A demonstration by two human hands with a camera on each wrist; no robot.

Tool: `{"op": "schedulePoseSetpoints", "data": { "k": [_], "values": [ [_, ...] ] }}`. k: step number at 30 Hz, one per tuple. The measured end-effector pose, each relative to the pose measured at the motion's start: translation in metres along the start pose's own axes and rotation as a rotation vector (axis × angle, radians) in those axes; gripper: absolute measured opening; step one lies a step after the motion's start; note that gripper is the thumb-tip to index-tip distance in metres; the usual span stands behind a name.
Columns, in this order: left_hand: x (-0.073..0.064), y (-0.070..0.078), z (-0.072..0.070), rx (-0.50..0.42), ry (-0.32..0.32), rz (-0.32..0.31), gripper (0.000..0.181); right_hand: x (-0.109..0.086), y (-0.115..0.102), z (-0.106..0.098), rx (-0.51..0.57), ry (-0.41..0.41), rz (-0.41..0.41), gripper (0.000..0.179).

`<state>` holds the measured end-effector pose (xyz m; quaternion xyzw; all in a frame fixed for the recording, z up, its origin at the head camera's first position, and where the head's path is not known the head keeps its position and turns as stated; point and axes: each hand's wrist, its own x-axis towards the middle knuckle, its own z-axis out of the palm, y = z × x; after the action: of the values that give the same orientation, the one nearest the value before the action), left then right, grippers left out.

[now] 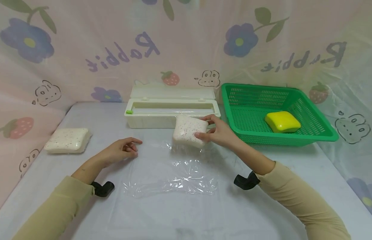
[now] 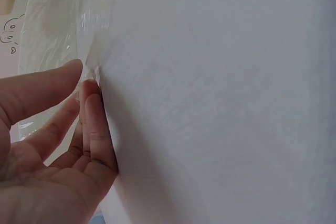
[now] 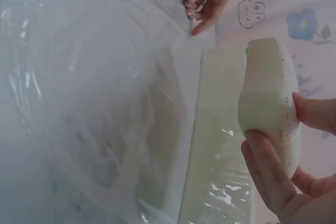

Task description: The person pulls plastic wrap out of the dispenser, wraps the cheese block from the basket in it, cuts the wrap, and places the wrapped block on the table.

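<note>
My right hand [image 1: 218, 131] holds a white speckled sponge [image 1: 188, 131] by its right side, thumb on the near face, above a clear sheet of cling film [image 1: 186, 180]. The right wrist view shows the same sponge [image 3: 268, 87] on edge between thumb and fingers. At the film's left edge my left hand [image 1: 120, 151] pinches the film between thumb and fingertips; a small wrinkle of film [image 2: 93, 61] shows there in the left wrist view. A second speckled sponge [image 1: 67, 140], seemingly wrapped, lies to the left of this hand.
Behind the film stands a white cling film dispenser [image 1: 153, 121] with its lid raised and a green slider [image 1: 129, 112]. At the back right is a green basket [image 1: 281, 140] with a glossy yellow sponge [image 1: 282, 121] inside. A printed curtain [image 1: 180, 40] hangs behind the table.
</note>
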<state>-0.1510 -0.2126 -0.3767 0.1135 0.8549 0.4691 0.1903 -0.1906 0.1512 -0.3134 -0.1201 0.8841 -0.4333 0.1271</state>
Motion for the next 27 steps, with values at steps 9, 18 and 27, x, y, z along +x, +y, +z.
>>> {"op": "schedulePoseSetpoints", "data": {
  "k": [9, 18, 27],
  "values": [
    [0.000, -0.002, 0.000, -0.022, -0.009, 0.009, 0.052, 0.001, 0.004, 0.027, -0.041, -0.064, -0.011, 0.065],
    [-0.001, -0.006, 0.000, -0.026, -0.001, 0.023, 0.052, 0.000, 0.009, 0.047, -0.056, -0.143, -0.052, 0.062],
    [0.000, -0.006, 0.001, -0.040, -0.011, 0.021, 0.051, -0.004, 0.012, 0.057, -0.065, -0.198, -0.059, 0.059]
  ]
}}
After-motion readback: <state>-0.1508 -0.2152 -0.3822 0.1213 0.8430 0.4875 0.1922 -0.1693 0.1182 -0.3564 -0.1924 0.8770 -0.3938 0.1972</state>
